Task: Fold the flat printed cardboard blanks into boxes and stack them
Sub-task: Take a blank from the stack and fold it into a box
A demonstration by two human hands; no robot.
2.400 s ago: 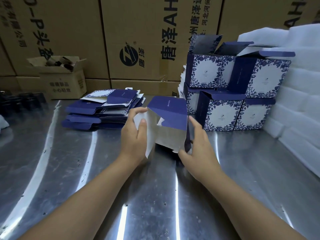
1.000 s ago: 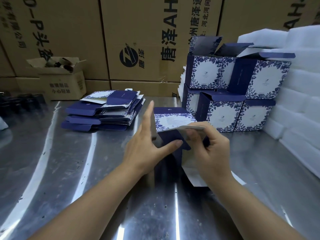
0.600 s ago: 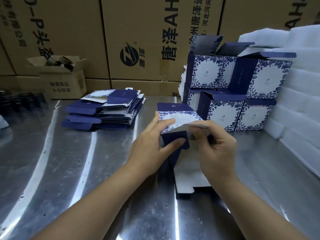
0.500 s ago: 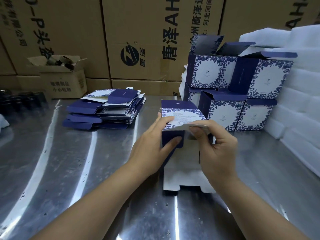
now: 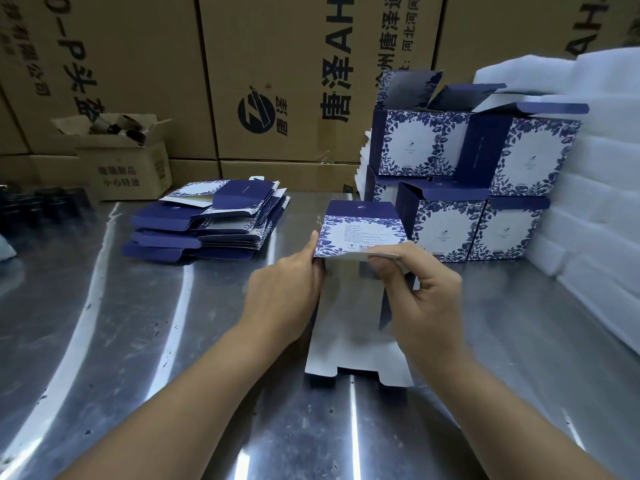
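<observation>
Dark items (image 5: 41, 206): set in a row at the far left edge of the table; too dim to identify.
Small carton (image 5: 128, 164): placed at the far left with its top flaps open; brown tubes are seen inside.
Big cartons (image 5: 277, 81): stacked as a wall along the far side, printed in black.
Table (image 5: 104, 341): a shiny metal top, on which everything is laid.
Blanks (image 5: 207, 223): piled flat and loosely, far left of centre, well apart from the hands.
Left hand (image 5: 284, 292): seen from the back; its fingers are bent onto the left edge of the blank at the fold, with the index finger stretched up along the printed panel. The thumb is hidden.
Blank (image 5: 360, 233): held between both hands at the table's middle, just near and left of the boxes. Its printed panel and blue flap are tilted up toward the far side; its white inner side is sloped down toward the near side, where the notched end is rested on the table.
Right hand (image 5: 422, 299): the near right edge of the printed panel is pinched between thumb and index finger; the other fingers are curled below.
Boxes (image 5: 446, 223): stacked in two tiers at the far right, the top ones with lids raised.
Foam (image 5: 606, 202): white sheets are piled at the right edge, beside the boxes.
</observation>
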